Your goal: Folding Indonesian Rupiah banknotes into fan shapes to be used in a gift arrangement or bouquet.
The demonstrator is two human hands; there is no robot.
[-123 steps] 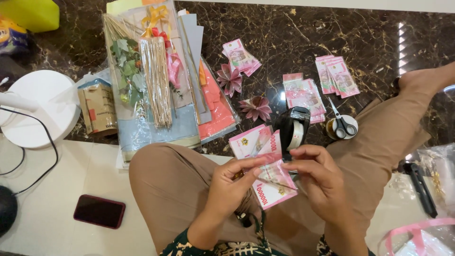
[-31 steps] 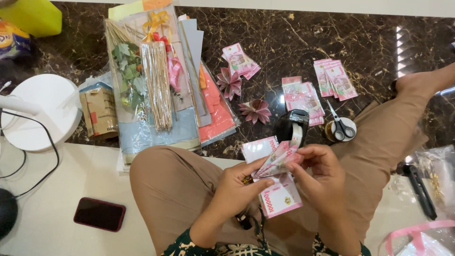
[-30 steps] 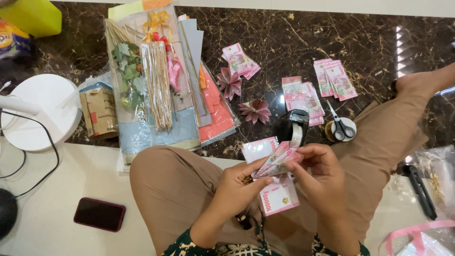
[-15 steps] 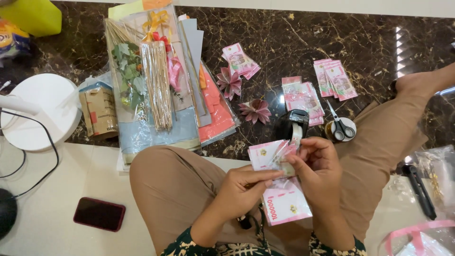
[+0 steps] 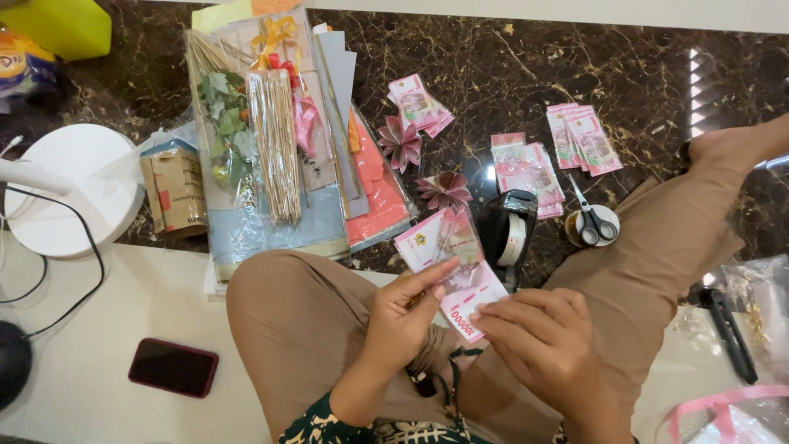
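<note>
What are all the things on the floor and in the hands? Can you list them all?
banknotes in hand: a few, pink, held over the lap
banknote piles: three, pink, on the dark floor
folded paper flowers: two, pink, on the dark floor
tape dispenser: one, black, by the knee
scissors: one, white-handled, right of the dispenser
wrapped craft bundle: one, mixed colours, top left
small box: one, brown, left of the bundle
phone: one, dark, on the white floor
left hand: holds the notes
right hand: fingertips on the lower note
</note>
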